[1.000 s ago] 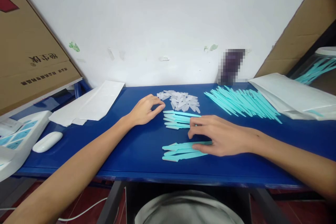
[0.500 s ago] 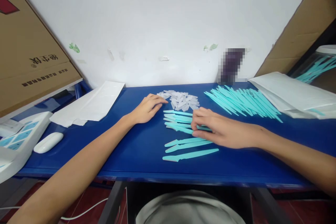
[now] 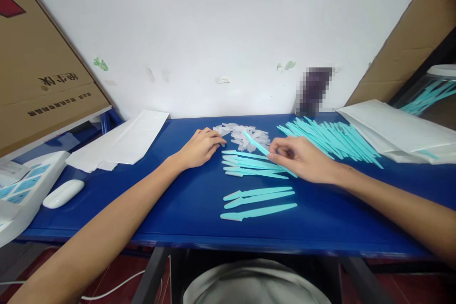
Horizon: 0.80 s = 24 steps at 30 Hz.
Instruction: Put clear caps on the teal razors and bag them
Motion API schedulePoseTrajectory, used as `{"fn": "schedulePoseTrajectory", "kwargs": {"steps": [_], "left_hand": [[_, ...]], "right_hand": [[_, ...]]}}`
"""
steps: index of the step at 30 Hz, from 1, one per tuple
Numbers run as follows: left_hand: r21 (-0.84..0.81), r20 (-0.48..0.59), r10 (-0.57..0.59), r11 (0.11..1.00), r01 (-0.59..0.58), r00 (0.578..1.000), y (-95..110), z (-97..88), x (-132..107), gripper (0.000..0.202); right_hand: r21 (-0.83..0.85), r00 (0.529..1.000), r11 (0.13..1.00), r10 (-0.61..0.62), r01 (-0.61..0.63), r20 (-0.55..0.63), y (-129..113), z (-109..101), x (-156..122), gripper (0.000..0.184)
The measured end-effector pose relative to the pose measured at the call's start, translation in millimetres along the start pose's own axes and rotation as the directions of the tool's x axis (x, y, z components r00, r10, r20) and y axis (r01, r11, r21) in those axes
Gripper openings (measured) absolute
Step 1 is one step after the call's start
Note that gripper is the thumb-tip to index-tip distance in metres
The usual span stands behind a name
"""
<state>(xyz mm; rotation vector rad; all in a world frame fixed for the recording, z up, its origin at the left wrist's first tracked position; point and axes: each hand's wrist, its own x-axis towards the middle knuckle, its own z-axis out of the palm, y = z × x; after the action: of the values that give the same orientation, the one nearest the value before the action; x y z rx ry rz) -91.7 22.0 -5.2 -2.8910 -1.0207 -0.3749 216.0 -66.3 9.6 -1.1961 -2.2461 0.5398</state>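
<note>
My right hand [image 3: 301, 157] pinches one teal plastic stick [image 3: 257, 144] and holds it raised over a small row of teal sticks [image 3: 249, 165] on the blue table [image 3: 178, 199]. My left hand [image 3: 199, 147] lies curled on the table, its fingertips at the edge of a heap of small clear plastic caps [image 3: 244, 136]; whether it holds a cap is hidden. Three capped teal sticks [image 3: 258, 202] lie side by side nearer to me. A big pile of teal sticks [image 3: 331, 140] lies just right of my right hand.
White paper bags lie at the back left [image 3: 121, 142] and at the right [image 3: 399, 133]. A white mouse-shaped object [image 3: 63, 193] and a white device [image 3: 17, 190] sit at the left edge. Cardboard boxes [image 3: 39, 66] lean on both sides. A clear container with teal sticks [image 3: 432, 92] stands far right.
My right hand left the three near sticks, moved back to the middle row and lifted one teal stick. My left hand stayed by the clear caps.
</note>
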Motion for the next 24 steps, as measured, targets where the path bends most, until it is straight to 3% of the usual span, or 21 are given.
{"fn": "schedulePoseTrajectory", "kwargs": {"steps": [5, 15, 19, 24], "left_hand": [[0.006, -0.014, -0.062, 0.998, 0.062, 0.998, -10, -2.5, -5, 0.034], [0.137, 0.010, -0.043, 0.990, 0.041, 0.999, -16, -9.4, -8, 0.032], [0.144, 0.013, -0.050, 0.988, 0.048, 0.999, -12, -10.7, -10, 0.030], [0.044, -0.147, 0.026, 0.999, -0.020, 0.989, 5, -17.3, -10, 0.031]], "right_hand": [[0.156, 0.993, 0.987, -0.063, 0.047, 0.101, -12, 2, -8, 0.029], [0.194, 0.958, 0.968, -0.199, 0.159, 0.205, -21, 9, -8, 0.026], [0.118, 0.961, 0.974, -0.213, 0.195, 0.175, -19, 13, -9, 0.025], [-0.078, 0.978, 0.975, -0.206, 0.208, 0.035, -17, 10, -8, 0.025]]}}
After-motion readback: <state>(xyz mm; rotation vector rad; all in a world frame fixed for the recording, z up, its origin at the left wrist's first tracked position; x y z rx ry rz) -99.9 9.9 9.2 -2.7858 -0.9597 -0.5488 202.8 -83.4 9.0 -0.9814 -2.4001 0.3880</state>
